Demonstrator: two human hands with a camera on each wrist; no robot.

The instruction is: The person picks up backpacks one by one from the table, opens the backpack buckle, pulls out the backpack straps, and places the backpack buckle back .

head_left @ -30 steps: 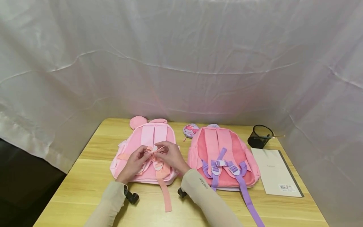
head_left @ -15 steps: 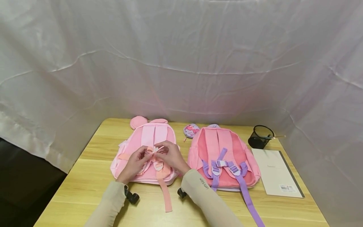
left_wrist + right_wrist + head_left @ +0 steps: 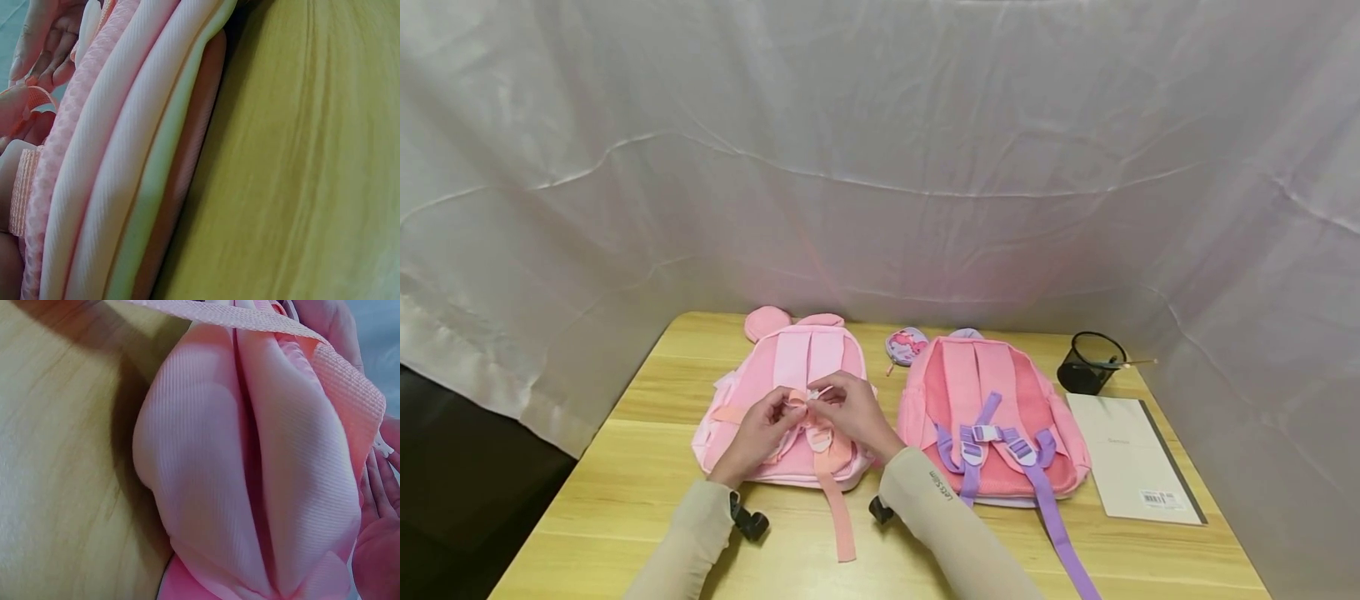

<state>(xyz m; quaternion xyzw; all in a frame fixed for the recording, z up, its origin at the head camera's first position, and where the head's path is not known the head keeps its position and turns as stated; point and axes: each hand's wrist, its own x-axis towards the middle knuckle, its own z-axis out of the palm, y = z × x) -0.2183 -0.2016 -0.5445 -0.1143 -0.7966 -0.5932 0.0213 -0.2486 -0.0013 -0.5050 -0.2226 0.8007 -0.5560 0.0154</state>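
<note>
A light pink backpack [image 3: 751,371] lies back side up on the left of the table, round pink ears at its top. Over its lower back both hands meet at a peach webbing strap. The left hand [image 3: 752,439] pinches a small loop of this strap [image 3: 41,95] between thumb and fingers. Close beside it, the right hand [image 3: 859,421] pinches a white plastic buckle piece [image 3: 382,445] joined to the webbing. Fingers hide part of the buckle. Below the hands, a loose peach strap end [image 3: 837,521] hangs onto the table.
To the right lies a darker pink backpack [image 3: 928,375] with purple straps [image 3: 1051,517] and a white chest buckle [image 3: 985,432]. A round patterned pouch [image 3: 906,345] sits by its top. Further right are a black mesh pen cup [image 3: 1082,377] and a pale notebook [image 3: 1131,454].
Both hands stay in nearly the same place over the light pink backpack. Only the fingertips shift slightly around the strap loop and buckle piece.
</note>
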